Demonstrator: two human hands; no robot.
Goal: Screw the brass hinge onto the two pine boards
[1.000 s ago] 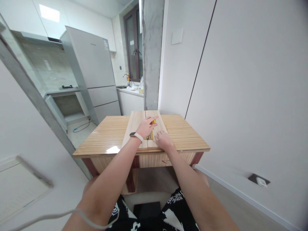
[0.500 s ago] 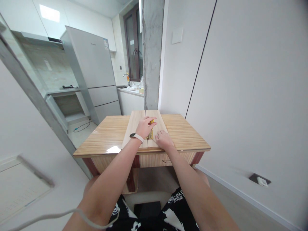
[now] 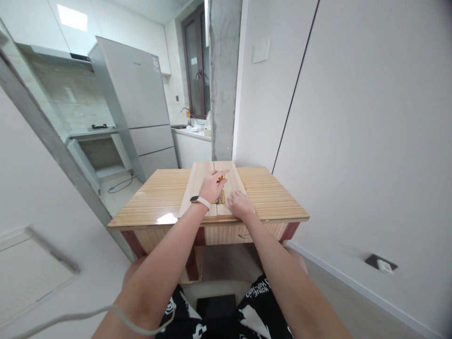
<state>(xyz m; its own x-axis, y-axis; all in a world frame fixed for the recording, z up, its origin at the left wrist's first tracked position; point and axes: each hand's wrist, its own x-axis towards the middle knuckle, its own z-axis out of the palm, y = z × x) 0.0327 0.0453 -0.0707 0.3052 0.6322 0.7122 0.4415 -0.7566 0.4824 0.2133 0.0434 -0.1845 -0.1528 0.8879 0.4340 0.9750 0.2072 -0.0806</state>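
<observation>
Two pale wooden boards [image 3: 197, 181] lie side by side along the middle of a striped wooden table [image 3: 268, 195]. My left hand [image 3: 211, 185], with a white band on its wrist, is closed on a yellow and black tool [image 3: 221, 178] held upright over the seam. A small brass hinge [image 3: 221, 199] sits on the seam just under that tool. My right hand [image 3: 239, 205] rests on the right board beside the hinge, fingers curled down flat against the wood.
A grey concrete pillar [image 3: 223, 80] rises right behind the table. A tall grey fridge [image 3: 137, 103] and a kitchen counter with a sink [image 3: 190, 129] stand at the back left. White wall panels run along the right. A white cable [image 3: 70, 320] crosses my left arm.
My left hand has shifted slightly toward me along the seam with the tool. My right hand has stayed in place on the board.
</observation>
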